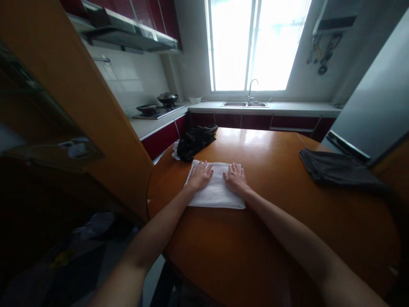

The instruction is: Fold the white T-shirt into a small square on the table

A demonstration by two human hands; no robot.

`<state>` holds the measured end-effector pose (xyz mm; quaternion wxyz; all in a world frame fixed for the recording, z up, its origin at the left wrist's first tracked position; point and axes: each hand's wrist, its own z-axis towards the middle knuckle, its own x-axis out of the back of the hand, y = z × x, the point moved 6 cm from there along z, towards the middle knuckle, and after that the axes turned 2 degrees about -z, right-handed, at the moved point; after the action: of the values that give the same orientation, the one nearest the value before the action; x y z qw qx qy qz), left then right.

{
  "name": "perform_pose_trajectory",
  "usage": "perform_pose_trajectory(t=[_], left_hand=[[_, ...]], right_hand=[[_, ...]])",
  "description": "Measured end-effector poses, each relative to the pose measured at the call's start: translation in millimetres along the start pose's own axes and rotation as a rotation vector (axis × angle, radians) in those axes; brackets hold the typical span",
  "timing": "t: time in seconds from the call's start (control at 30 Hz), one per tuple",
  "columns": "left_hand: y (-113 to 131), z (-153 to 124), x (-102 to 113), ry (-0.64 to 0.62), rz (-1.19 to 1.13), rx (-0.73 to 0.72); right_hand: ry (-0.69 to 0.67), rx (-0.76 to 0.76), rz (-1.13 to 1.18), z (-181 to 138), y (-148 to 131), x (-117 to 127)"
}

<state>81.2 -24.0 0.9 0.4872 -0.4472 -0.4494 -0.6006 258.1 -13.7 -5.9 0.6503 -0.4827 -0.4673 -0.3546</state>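
A white cloth (215, 194), folded into a flat, roughly rectangular shape, lies on the brown wooden table (271, 238). My left hand (201, 175) rests flat on its upper left part with the fingers spread. On the upper right part lies my right hand (235, 177), palm down, its fingers stretched out toward the far edge. Both hands press on top of the cloth without gripping it. The kind of cloth cannot be made out from its folded shape.
Dark crumpled fabric (194, 143) sits at the table's far left, with a bit of white beside it. Folded dark grey fabric (338, 170) lies at the right. Behind are a sink (234, 104), a stove with a lidded pan (167, 99), and a fridge (373, 98).
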Motion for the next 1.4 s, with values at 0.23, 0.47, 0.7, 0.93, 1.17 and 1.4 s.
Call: perform_pose_trajectory(t=[0.23,0.47,0.7,0.93,1.17,1.4], left_hand=[[0.4,1.8,1.0,-0.011,0.002,0.032],[-2.1,4.0,-1.0,-0.003,-0.016,0.042],[-6.2,5.7,-4.9,0.017,-0.055,0.025],[-12.0,11.7,-4.2,0.037,-0.193,0.034],[-67.0,16.2,22.4,0.245,-0.537,0.127],[-69.3,6.8,-11.5,-0.036,-0.324,0.228]], right_hand=[[-0.091,-0.038,0.018,4.9,56.3,7.0],[0.139,0.071,0.103,-11.1,20.7,37.1],[-0.007,0.404,0.078,-76.7,-21.8,11.1],[-0.017,0.342,0.063,-100.7,14.0,6.1],[0.184,0.118,0.448,-44.0,67.3,46.6],[0.166,0.248,0.253,-46.1,-6.2,45.3]])
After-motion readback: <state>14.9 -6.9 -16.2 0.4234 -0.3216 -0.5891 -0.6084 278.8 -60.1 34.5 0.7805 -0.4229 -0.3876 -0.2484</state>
